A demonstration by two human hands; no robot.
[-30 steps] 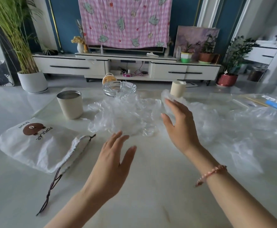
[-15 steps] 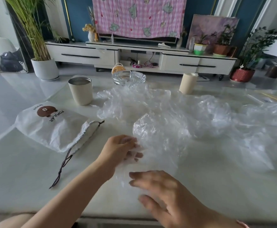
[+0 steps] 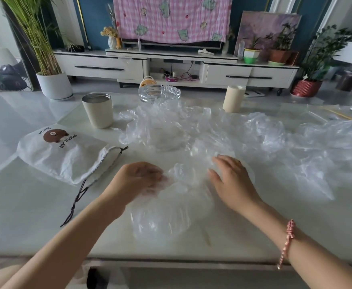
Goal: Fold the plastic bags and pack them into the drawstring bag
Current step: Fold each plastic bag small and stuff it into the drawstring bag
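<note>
the left hand lay knuckles-up on the near left edge of a clear plastic bag, its fingers curled down into the film and gathering a crumpled fold of it. the fingertips were smeared by blur and veiled by plastic, so which of them pinched could not be told. the right hand rested on the bag's far right part with fingers straight and slightly spread, thumb out to the side, pressing flat and clasping nothing. a pink braided bracelet circled that wrist. the bag lay crumpled on the pale table, between the two hands.

counted: two hands, one drawstring bag, one glass dish, and two cream cups, an open-topped cup and a lidded cup. the drawstring bag (white, printed with a brown bear and the word popular) lay flat to the left of the left hand, apart from it, its dark cord trailing toward the near edge. the open-topped cup stood behind it, the lidded cup farther right, the dish between them at the far side.

beyond the hands a heap of plastic bags spread across the table to the right, cut off by the frame. the clear layers ran together, so their number could not be made out.
</note>
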